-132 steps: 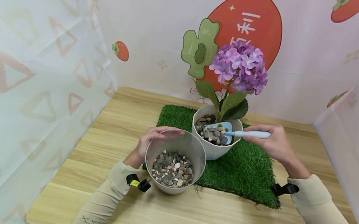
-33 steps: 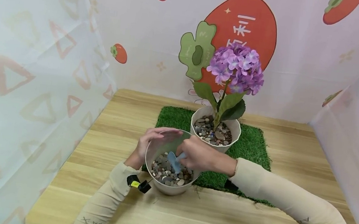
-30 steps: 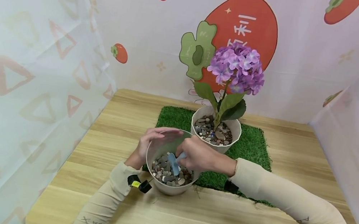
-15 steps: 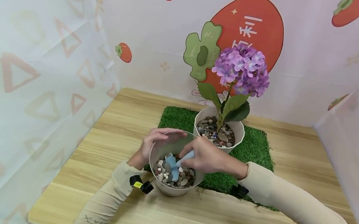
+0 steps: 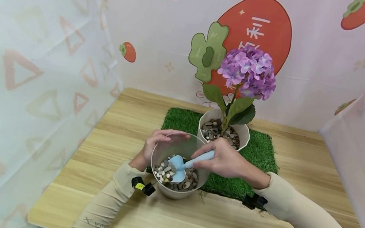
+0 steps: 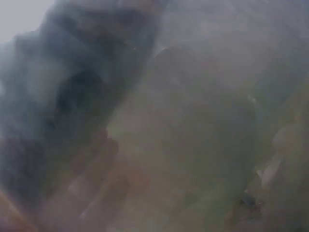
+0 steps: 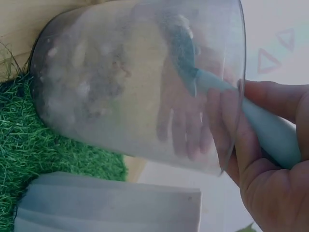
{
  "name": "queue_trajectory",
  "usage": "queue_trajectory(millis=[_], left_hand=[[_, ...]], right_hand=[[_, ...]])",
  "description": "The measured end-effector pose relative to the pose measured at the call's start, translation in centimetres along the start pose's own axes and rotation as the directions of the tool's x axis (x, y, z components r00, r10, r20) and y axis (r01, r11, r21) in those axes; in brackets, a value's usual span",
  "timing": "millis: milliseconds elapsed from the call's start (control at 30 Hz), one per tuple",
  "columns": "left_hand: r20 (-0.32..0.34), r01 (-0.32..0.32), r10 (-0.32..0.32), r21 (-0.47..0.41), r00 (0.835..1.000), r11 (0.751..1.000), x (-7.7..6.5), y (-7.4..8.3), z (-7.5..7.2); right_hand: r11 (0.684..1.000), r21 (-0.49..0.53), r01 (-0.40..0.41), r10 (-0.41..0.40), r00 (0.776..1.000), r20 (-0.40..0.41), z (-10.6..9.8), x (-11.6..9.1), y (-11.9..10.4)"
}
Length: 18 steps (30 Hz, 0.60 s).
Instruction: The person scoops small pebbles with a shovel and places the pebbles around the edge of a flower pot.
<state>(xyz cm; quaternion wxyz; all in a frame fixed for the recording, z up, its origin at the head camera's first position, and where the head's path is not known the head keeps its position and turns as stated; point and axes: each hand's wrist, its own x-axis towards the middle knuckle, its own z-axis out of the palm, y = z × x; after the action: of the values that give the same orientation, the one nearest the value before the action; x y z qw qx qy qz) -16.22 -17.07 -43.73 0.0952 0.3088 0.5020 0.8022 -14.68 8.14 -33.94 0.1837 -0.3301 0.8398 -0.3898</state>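
Note:
A clear plastic bucket (image 5: 178,194) with mixed pebbles (image 5: 188,182) in its bottom stands at the mat's front edge. My left hand (image 5: 153,144) holds it round the left and back side; through the clear wall its fingers (image 7: 179,130) show. My right hand (image 5: 225,159) grips the handle of a light blue garden scoop (image 5: 178,174), whose blade is inside the bucket, raised above the bottom. Pebbles lie at the blade's left part. Behind the bucket, a white pot (image 5: 245,133) holds a purple hydrangea (image 5: 247,70) with pebbles round its stem. The left wrist view is mostly blurred.
A green artificial grass mat (image 5: 265,158) lies under the pot on the wooden table (image 5: 106,150). Printed cloth walls (image 5: 163,35) enclose the table at the back and both sides. The bucket and pot stand close together.
The scoop moved from over the pot into the bucket, its pebbles left behind. It dug among the bucket's pebbles and has now risen, the right hand shifting right. The left hand stayed put.

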Motion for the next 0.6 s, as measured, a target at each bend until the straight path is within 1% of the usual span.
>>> queue_trajectory(millis=[67,267,400,600], left_hand=[[0.0,-0.001,0.001,0.014,1.0,1.0,0.1,0.1,0.0],[0.0,0.016,-0.016,0.005,1.0,1.0,0.1,0.0,-0.1],[0.001,0.018,-0.018,0.001,1.0,1.0,0.0,-0.5,-0.4],[0.01,-0.003,0.003,-0.025,1.0,1.0,0.1,-1.4,-1.1]], right_hand=[[1.0,0.018,0.008,-0.007,1.0,-0.02,-0.3,-0.3,0.3],[0.997,0.078,0.014,-0.006,0.995,-0.101,-1.4,-1.4,1.2],[0.991,0.133,-0.013,0.03,0.992,-0.124,-1.9,-2.1,1.7],[0.975,0.214,-0.066,0.097,0.986,-0.138,-2.3,-2.9,2.2]])
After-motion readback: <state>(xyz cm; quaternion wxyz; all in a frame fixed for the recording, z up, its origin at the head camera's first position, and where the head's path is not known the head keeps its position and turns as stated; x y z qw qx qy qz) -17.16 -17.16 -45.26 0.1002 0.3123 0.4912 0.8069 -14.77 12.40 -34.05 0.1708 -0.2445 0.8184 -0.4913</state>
